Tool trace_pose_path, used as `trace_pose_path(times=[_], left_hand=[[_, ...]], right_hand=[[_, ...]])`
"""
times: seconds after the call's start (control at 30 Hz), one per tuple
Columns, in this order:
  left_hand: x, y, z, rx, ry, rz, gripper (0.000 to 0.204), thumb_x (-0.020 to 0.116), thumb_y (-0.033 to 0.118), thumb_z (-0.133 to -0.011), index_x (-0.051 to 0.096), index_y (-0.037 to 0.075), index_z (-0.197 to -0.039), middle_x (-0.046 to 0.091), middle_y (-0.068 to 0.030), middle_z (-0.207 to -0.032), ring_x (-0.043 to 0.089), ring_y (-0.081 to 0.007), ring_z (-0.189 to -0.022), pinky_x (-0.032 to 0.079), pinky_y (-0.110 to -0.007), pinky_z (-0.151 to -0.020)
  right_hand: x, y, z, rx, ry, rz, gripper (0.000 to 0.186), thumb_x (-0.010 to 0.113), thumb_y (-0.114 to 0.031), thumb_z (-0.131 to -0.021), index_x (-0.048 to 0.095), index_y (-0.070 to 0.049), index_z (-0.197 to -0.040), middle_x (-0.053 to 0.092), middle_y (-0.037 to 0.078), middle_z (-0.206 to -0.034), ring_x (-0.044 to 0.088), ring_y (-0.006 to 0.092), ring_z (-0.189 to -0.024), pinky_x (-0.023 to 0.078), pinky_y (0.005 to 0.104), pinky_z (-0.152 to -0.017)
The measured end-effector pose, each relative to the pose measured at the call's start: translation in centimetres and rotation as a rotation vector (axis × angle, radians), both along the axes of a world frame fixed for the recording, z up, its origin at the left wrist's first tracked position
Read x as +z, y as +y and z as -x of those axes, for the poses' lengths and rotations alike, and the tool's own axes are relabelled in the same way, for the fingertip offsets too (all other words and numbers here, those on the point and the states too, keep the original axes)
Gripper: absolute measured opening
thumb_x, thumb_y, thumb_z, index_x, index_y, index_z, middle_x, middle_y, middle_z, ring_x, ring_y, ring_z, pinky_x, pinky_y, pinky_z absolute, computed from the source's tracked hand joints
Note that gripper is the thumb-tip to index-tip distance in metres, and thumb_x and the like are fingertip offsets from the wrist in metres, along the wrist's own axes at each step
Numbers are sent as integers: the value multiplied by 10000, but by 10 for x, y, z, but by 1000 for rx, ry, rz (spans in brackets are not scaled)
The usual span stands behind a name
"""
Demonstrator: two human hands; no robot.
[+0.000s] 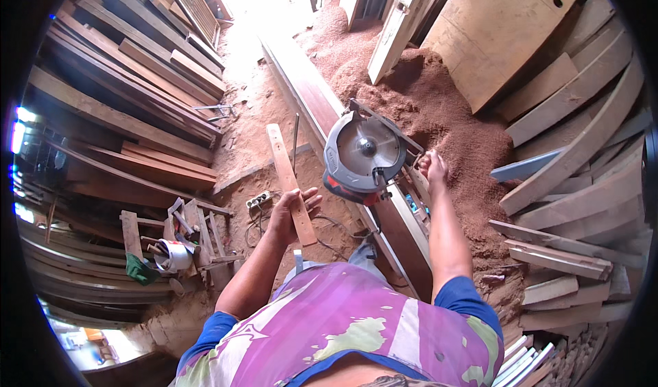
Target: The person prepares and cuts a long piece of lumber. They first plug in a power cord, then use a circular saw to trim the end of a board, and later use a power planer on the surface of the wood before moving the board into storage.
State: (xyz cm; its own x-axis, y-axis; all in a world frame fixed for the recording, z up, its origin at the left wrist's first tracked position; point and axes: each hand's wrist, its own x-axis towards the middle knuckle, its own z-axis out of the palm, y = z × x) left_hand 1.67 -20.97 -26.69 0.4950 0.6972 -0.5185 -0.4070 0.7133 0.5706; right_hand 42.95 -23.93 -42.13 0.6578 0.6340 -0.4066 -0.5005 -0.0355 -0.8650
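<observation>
My left hand (291, 209) grips a narrow wooden strip (282, 164) near its lower end, thumb across the top face and fingers showing at the right edge. The strip slants up and away from me. To the right, a circular saw (367, 147) lies with its round blade facing up, over a long dark-brown board (404, 236). My right hand (433, 167) is closed beside the saw's right edge. Whatever its curled fingers hold is hidden. A thin dark rod (296, 140) stands out beside the strip.
Reddish sawdust (473, 161) is heaped right of the board. Timber stacks (130, 92) line the left, with more planks (582, 202) on the right. A socket strip (258, 200) with cables lies on the ground. Left of me are a wooden stand (205, 233) and white bucket (173, 255).
</observation>
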Motion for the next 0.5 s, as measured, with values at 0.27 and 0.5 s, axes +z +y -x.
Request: trace_pose_path(times=[0.27, 0.5], left_hand=[[5, 11, -52, -68, 105, -82, 701, 558, 373, -865, 344, -38, -1391, 446, -117, -1392, 417, -210, -1308, 367, -446, -1052], [2, 40, -53, -33, -23, -41, 365, 518, 319, -881, 611, 47, -1107, 678, -89, -1031, 651, -232, -949, 495, -393, -901]], right_hand=[[6, 84, -1, 891, 315, -1, 316, 563, -316, -923, 616, -56, -1093, 633, 6, -918, 601, 125, -809, 502, 260, -710], [24, 20, 45, 834, 644, -357, 425, 595, -314, -889, 580, -51, -1222, 652, 101, -1145, 629, 217, -1040, 510, 349, -910]])
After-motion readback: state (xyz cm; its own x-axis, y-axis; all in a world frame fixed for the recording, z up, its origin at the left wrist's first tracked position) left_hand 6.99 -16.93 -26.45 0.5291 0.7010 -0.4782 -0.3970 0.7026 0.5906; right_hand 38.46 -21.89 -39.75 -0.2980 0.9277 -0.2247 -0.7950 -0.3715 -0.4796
